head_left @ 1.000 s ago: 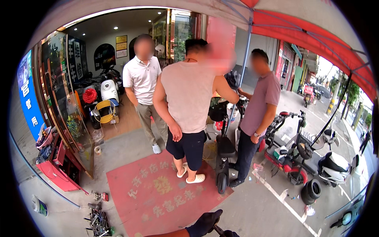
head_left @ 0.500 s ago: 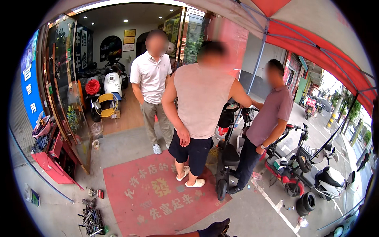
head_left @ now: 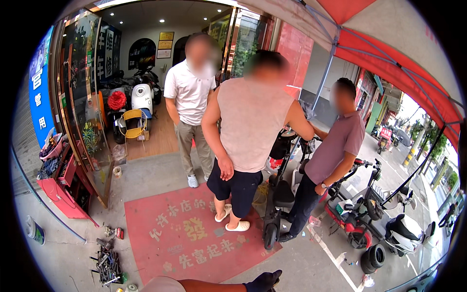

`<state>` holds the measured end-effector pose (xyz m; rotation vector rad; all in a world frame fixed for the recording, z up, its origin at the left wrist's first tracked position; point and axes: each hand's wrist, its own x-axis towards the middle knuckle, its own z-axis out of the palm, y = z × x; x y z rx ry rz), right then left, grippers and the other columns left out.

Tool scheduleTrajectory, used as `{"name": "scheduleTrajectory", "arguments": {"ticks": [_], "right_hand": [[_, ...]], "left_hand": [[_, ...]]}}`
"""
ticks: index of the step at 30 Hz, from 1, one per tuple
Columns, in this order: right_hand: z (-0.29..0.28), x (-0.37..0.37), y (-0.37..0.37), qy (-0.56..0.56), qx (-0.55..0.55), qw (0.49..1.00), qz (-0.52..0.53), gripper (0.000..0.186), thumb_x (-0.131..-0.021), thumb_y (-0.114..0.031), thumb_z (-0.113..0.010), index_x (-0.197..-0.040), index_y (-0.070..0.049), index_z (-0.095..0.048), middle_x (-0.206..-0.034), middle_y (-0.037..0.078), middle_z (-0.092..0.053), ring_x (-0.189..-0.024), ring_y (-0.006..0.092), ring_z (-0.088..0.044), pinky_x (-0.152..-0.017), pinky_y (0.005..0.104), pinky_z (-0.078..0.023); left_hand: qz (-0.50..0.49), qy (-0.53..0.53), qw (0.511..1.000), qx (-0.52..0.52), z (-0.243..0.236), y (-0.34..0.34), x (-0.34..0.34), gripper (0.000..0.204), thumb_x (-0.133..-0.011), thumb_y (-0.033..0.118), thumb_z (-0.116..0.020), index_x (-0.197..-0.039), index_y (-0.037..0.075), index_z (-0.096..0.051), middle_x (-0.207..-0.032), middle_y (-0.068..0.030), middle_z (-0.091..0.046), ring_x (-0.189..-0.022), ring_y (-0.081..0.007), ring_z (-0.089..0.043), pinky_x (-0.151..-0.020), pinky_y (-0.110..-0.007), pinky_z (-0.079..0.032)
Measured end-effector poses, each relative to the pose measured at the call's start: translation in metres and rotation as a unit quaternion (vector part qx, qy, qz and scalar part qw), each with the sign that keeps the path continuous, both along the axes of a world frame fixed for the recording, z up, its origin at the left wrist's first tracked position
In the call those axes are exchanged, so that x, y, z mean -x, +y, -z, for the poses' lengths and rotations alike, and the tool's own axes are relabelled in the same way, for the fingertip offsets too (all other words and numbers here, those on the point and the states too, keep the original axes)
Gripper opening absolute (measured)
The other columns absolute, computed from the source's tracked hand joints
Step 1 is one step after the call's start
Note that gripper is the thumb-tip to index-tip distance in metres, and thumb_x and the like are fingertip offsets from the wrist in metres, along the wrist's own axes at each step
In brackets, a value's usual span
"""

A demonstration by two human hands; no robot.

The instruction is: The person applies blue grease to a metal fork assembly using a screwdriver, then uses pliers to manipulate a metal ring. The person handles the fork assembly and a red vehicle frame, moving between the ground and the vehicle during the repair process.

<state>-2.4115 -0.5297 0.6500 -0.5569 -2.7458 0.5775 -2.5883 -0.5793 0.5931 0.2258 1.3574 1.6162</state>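
At the lower edge, my left forearm comes in from the left, from a pale sleeve. It ends in my left hand [head_left: 264, 282], in a dark glove, over the grey ground just past the red mat [head_left: 160, 255]. The frame's edge cuts off the glove's lower part. Its fingers run together in the dark fabric, so I cannot make out whether it holds anything. My right hand is not in view. Ahead of my glove stands a black electric scooter [head_left: 283, 193]. A person in a sleeveless beige top [head_left: 255, 124] reaches an arm toward its handlebar.
A person in a white shirt [head_left: 190, 92] faces this way; another in a mauve shirt [head_left: 335, 146] stands beside the scooter. Scattered tools [head_left: 108, 265] lie left of the mat, near a red cabinet [head_left: 68, 194]. To the right are a red scooter [head_left: 344, 220] and stacked tyres [head_left: 373, 258].
The view has shifted slightly, and more of my left forearm and sleeve now shows at the lower edge. The three people and the black scooter stay nearly in place.
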Motion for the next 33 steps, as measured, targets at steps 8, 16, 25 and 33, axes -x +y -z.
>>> {"name": "scheduleTrajectory", "arguments": {"ticks": [8,16,25,33], "right_hand": [[0.001,0.006,-0.002,0.076,-0.041,0.996,0.038,0.022,-0.087,-0.009,-0.058,-0.108,-0.011,-0.054,-0.087,0.019,-0.058,-0.073,0.0434,-0.059,-0.054,0.0517,-0.046],[-0.05,0.054,-0.002,0.092,-0.108,0.989,0.046,0.042,-0.085,-0.008,-0.06,-0.125,0.002,-0.052,-0.094,0.021,-0.059,-0.083,0.0395,-0.056,-0.066,0.0511,-0.044],[-0.12,0.015,0.017,-0.017,0.458,0.886,0.076,0.036,-0.095,-0.018,-0.061,-0.127,-0.004,-0.054,-0.09,0.008,-0.061,-0.081,0.0176,-0.059,-0.077,0.0325,-0.049],[-0.161,0.025,-0.001,-0.093,0.369,0.924,-0.044,0.035,-0.093,-0.017,-0.063,-0.124,-0.003,-0.055,-0.095,0.015,-0.062,-0.084,0.0296,-0.062,-0.079,0.0377,-0.05]], "left_hand": [[0.066,-0.245,0.966,-0.052,-0.067,-0.029,0.002,0.048,-0.097,0.057,-0.051,-0.078,0.016,-0.065,-0.057,0.0006,-0.055,-0.045,-0.0153,-0.05,-0.044,-0.028,-0.039],[0.116,-0.121,0.934,-0.316,-0.078,-0.032,0.067,0.032,-0.104,0.026,-0.046,-0.118,0.001,-0.06,-0.108,-0.0103,-0.066,-0.099,-0.0209,-0.064,-0.093,-0.036,-0.049],[0.113,0.018,0.961,-0.25,-0.169,-0.048,0.061,0.035,-0.104,0.031,-0.047,-0.108,-0.002,-0.057,-0.069,-0.0067,-0.054,-0.058,-0.0169,-0.054,-0.053,-0.03,-0.043],[0.196,0.072,0.949,-0.238,-0.175,-0.062,0.06,0.036,-0.105,0.028,-0.044,-0.109,-0.005,-0.057,-0.066,-0.0024,-0.05,-0.054,-0.0082,-0.043,-0.051,-0.024,-0.035]]}}
